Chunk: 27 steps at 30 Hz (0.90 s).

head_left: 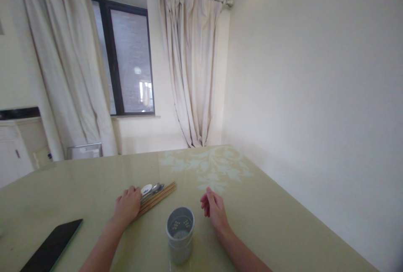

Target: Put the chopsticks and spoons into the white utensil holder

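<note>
Pale walls [308, 79] surround a greenish table [252, 221] that fills the lower part of the view, seen from the seat of a person whose bare forearms reach in from the bottom edge. Beyond it, a dark-framed window [132, 62] sits between two cream curtains [195, 62], and a white cabinet [14, 150] is at far left. White leafy scrollwork [217, 163] decorates the table's far right corner. Left of centre, a bundle of thin brown chopsticks [159, 197] lies slantwise, its far end pointing right and away. Along its far side lie some metal cutlery [156, 188] and a small white disc-like piece [146, 189] with a dark mark. The left hand [128, 205] is palm down over the bundle's near end, fingers bent; whether they grip it cannot be told. Right of the chopsticks and nearer the person, a grey cup [180, 242] stands upright between the forearms, its mouth upward, two clusters of light dots showing inside. Just right of the cup, apart from it, the right hand [214, 211] hovers thumb uppermost, its fingers loosely curled and bare. At lower left lies a flat black slab [52, 247].
</note>
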Available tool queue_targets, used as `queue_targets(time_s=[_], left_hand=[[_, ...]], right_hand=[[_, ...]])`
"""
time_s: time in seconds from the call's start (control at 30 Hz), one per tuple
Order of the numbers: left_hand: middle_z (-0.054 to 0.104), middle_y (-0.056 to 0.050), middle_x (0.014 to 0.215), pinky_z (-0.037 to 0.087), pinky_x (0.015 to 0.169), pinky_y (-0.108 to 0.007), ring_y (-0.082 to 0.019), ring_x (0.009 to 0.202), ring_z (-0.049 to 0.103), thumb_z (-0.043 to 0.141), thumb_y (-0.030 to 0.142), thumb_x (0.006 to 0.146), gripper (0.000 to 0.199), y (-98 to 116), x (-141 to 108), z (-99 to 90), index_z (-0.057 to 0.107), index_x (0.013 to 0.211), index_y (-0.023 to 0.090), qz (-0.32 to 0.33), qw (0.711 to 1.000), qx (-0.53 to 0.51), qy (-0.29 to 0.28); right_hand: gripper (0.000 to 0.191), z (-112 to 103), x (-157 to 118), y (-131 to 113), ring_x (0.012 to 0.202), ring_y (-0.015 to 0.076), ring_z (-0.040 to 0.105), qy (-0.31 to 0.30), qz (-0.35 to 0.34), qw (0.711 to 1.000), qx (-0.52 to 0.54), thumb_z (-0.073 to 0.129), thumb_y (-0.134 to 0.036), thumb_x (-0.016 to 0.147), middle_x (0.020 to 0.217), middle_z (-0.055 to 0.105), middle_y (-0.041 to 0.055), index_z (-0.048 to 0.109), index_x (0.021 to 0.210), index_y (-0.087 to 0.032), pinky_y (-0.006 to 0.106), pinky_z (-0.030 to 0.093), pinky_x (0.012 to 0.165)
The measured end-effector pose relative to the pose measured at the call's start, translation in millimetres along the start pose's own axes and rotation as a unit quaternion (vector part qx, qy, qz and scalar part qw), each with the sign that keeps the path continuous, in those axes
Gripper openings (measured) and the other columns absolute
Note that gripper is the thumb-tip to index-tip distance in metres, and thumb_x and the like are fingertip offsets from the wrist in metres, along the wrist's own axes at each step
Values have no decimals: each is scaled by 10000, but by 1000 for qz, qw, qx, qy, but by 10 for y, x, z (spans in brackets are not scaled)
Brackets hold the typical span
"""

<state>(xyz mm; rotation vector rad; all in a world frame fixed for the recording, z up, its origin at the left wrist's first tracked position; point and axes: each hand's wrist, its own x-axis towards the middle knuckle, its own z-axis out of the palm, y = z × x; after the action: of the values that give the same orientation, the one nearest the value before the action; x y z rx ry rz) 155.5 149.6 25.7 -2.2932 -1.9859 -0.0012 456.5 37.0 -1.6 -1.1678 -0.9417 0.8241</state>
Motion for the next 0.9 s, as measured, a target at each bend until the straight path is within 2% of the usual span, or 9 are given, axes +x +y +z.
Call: queue_targets(time_s=[0.1,0.2,0.27,0.33,0.43,0.53,0.67,0.77,0.9], left_hand=[[630,-167,1441,430,1098,-439,-305,1322,589,339,54,991,520,176,-191,20,629,1408,165,39,996,19,83],[657,-129,1454,413,1131,-444,-298,1353,578,383,121,1021,482,328,-436,184,666,1395,227,108,983,-2,145],[682,-123,1428,411,1137,-475,-313,1337,594,416,183,1033,440,366,-590,320,699,1364,243,122,978,-24,165],[703,-121,1389,422,1126,-487,-320,1307,613,444,212,1027,415,356,-706,415,719,1336,246,115,977,-42,173],[717,-120,1344,445,1094,-468,-310,1278,622,457,234,1023,392,306,-777,446,730,1303,238,95,980,-53,167],[723,-110,1310,451,1069,-453,-294,1255,626,445,259,1033,369,273,-752,431,743,1250,246,75,985,-57,148],[747,-91,1239,432,1090,-455,-282,1236,633,429,283,1037,359,244,-690,492,777,1124,272,91,983,-91,131],[734,-100,1281,431,1101,-462,-286,1238,632,422,304,1034,372,212,-666,555,767,1168,272,84,980,-105,148],[719,-108,1326,446,1086,-463,-294,1256,623,409,312,1025,401,178,-665,580,747,1235,261,43,983,-103,148]], right_hand=[[780,-16,2,-13,432,87,455,-4,-1,1000,-7,518,-933,795,565,573,-1,642,678,-172,210,311,420],[767,-31,6,-9,440,87,452,-18,-1,1000,-16,517,-922,807,573,568,-6,638,688,-174,212,319,432],[767,-36,10,4,443,88,449,-30,-2,999,-27,512,-922,810,572,561,-10,631,687,-174,214,323,436],[765,-36,12,19,447,90,450,-42,-5,998,-40,513,-918,812,571,555,-13,631,690,-172,217,325,439],[752,-36,8,34,448,92,451,-53,-7,997,-53,528,-904,818,568,551,-17,633,697,-169,220,325,443],[735,-41,-4,37,451,92,452,-57,-6,997,-58,529,-883,840,574,553,-18,638,706,-168,220,332,448],[721,-47,-28,50,463,98,468,-65,-10,996,-64,529,-863,862,593,564,-12,647,719,-166,224,353,461],[717,-41,-51,61,459,100,472,-73,-12,994,-77,527,-857,869,595,565,-11,651,721,-167,225,356,462],[704,-38,-79,52,457,103,477,-78,-12,993,-90,526,-847,881,593,570,-9,656,717,-174,228,359,464]])
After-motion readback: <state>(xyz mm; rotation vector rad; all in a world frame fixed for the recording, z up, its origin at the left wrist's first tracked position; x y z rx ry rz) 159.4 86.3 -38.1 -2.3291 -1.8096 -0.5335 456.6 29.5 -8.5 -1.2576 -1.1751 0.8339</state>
